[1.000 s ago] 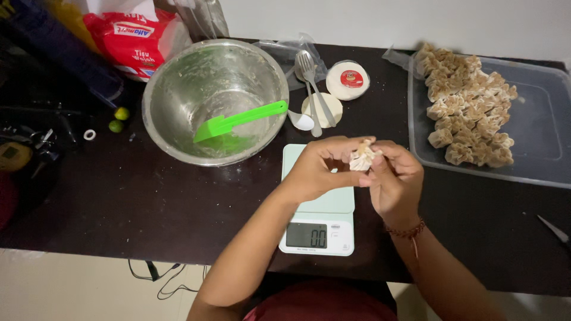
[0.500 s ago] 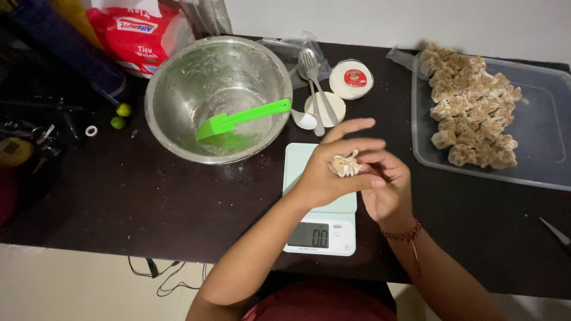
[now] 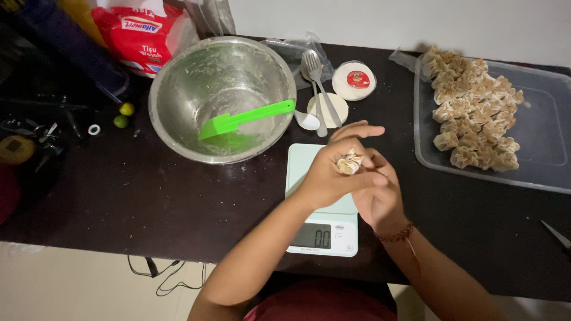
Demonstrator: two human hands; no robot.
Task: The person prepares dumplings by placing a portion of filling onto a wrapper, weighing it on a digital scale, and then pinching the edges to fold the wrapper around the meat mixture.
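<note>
A small pleated dumpling sits between both hands above a pale green kitchen scale. My left hand wraps around the dumpling, fingers curled over its top. My right hand presses against it from the right side, its wrist wearing a red beaded bracelet. To the right, a clear plastic tray holds several finished dumplings piled along its left half.
A steel mixing bowl with a green spatula stands at the back left. Forks and a white spoon lie beside round wrappers. Two small limes, a red packet and a knife tip are nearby.
Both hands drew slightly left and closer together over the scale. The dumpling turned from between the fingertips into the curl of my left hand.
</note>
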